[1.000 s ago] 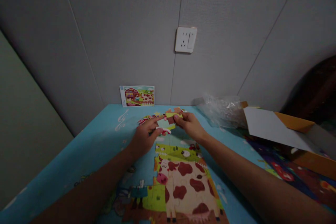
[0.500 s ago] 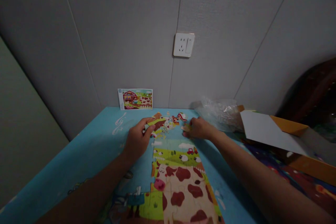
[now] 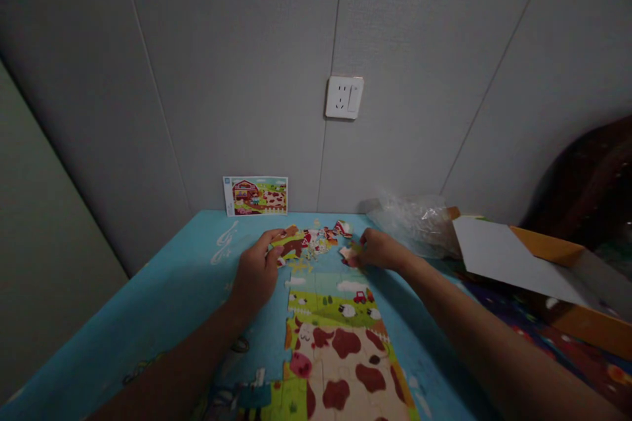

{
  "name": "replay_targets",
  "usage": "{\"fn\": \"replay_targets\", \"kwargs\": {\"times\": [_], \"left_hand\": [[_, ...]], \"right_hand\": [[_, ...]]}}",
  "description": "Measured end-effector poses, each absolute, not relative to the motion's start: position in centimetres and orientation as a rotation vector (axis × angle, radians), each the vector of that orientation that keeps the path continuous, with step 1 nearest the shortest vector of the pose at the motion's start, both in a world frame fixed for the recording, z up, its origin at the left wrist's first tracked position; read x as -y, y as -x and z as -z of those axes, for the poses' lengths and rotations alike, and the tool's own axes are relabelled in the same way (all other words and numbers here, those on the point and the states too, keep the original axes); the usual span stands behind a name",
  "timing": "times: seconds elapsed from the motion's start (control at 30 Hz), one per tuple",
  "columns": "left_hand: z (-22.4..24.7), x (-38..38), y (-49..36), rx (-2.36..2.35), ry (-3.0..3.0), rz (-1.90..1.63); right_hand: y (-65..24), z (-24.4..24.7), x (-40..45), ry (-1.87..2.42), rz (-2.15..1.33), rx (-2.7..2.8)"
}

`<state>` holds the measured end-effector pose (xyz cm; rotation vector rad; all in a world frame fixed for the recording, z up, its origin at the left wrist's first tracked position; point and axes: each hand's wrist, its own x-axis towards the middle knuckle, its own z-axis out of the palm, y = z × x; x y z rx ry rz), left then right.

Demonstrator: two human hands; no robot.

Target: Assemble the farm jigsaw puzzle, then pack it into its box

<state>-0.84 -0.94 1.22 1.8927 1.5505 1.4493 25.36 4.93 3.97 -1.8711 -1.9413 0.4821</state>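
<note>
A picture card [image 3: 255, 195] leans on the wall below a socket [image 3: 344, 97]; plastic bag [image 3: 415, 220] beside an open box [image 3: 533, 263]

Head camera — looks forward-down, table [image 3: 162, 296] near.

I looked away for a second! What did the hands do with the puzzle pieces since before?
Both hands came apart and down. The left hand now rests on a green-and-brown cardboard puzzle piece on the blue table; the right hand moved right, touching a small pale piece. The joined cow puzzle and farm picture card stayed put.
</note>
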Motion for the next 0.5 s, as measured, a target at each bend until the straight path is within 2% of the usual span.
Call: {"fn": "replay_targets", "kwargs": {"times": [0.1, 0.27, 0.33, 0.5], "left_hand": [[-1.1, 0.8, 0.9, -1.57, -1.861, -1.447], [-0.9, 1.0, 0.3, -1.229, -1.867, -1.368], [-0.8, 1.3, 0.0, -1.076, -1.843, -1.35], [-0.8, 1.9, -0.5, -0.847, -1.702, -1.25]], "right_hand": [[-24.2, -5.3, -4.5, 1.691, -0.616, 1.898], [-20.1, -5.7, -2.2, 1.0, -1.245, 1.719], [-18.6, -4.8, -1.4, 0.953, -1.286, 1.743], [-17.7, -3.3, -1.3, 0.943, -1.103, 1.741]]}}
